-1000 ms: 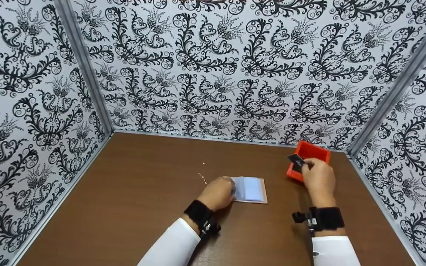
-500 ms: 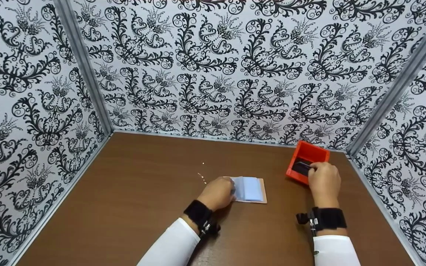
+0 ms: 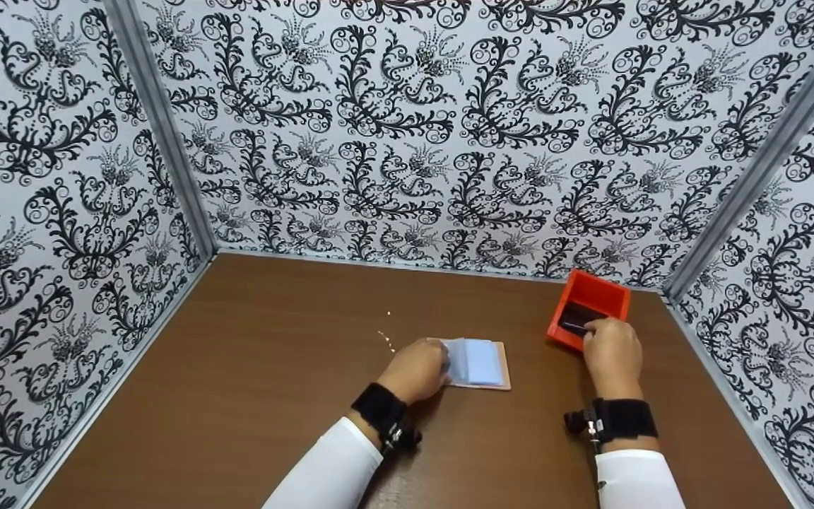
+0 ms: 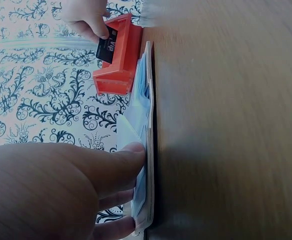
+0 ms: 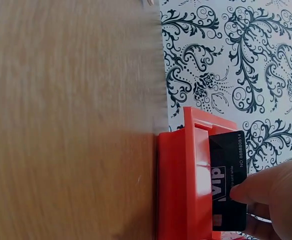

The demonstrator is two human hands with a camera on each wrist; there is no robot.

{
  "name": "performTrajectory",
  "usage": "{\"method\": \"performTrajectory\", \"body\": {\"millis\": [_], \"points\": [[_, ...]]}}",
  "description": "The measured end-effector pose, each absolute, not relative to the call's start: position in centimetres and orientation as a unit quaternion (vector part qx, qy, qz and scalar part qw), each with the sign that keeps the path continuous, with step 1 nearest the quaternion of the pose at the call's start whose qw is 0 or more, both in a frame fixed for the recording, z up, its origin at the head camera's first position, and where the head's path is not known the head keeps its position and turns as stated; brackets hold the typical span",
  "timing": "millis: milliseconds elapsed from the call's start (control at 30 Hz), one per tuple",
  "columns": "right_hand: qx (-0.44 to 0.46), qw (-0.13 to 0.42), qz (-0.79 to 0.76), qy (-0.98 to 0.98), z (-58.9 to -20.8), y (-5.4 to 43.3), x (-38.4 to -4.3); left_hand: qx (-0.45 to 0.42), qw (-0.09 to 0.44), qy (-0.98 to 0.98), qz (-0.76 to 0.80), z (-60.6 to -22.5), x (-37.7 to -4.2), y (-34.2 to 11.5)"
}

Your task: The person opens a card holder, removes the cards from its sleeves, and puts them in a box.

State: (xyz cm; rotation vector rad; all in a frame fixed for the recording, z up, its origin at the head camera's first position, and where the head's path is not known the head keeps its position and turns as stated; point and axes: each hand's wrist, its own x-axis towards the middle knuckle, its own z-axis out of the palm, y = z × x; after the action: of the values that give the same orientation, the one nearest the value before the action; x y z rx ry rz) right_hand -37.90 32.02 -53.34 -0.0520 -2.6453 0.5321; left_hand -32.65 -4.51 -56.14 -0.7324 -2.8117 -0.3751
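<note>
A black card (image 5: pixel 227 180) printed "VIP" is pinched between the thumb and fingers of my right hand (image 3: pixel 612 357). The card sits at the opening of the red bin (image 5: pixel 178 185), partly inside it. In the head view, dark cards (image 3: pixel 576 318) show within the bin beside the fingertips. My left hand (image 3: pixel 415 369) holds the left side of an open card holder (image 3: pixel 483 362) lying on the table. This holder has clear plastic sleeves and a tan cover. In the left wrist view my thumb presses on the sleeves (image 4: pixel 140 110), one of which stands up.
The brown table (image 3: pixel 273 339) is enclosed by patterned black-and-white walls (image 3: pixel 407 141) with grey metal corner posts. Several small light specks (image 3: pixel 386 339) lie on the table just beyond my left hand. The bin stands near the back right corner.
My right hand has lowered the black card from over the bin's front left side into its opening, shifting slightly right and then back. My left hand and the card holder have stayed still.
</note>
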Motion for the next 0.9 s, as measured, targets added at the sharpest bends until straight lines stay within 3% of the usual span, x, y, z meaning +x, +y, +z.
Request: {"method": "performTrajectory", "body": {"millis": [900], "points": [[0.000, 0.091, 0.173, -0.981, -53.82, 31.42, -37.83, -0.259, 0.097, -0.954, -0.116, -56.08, -33.05, -4.54]]}}
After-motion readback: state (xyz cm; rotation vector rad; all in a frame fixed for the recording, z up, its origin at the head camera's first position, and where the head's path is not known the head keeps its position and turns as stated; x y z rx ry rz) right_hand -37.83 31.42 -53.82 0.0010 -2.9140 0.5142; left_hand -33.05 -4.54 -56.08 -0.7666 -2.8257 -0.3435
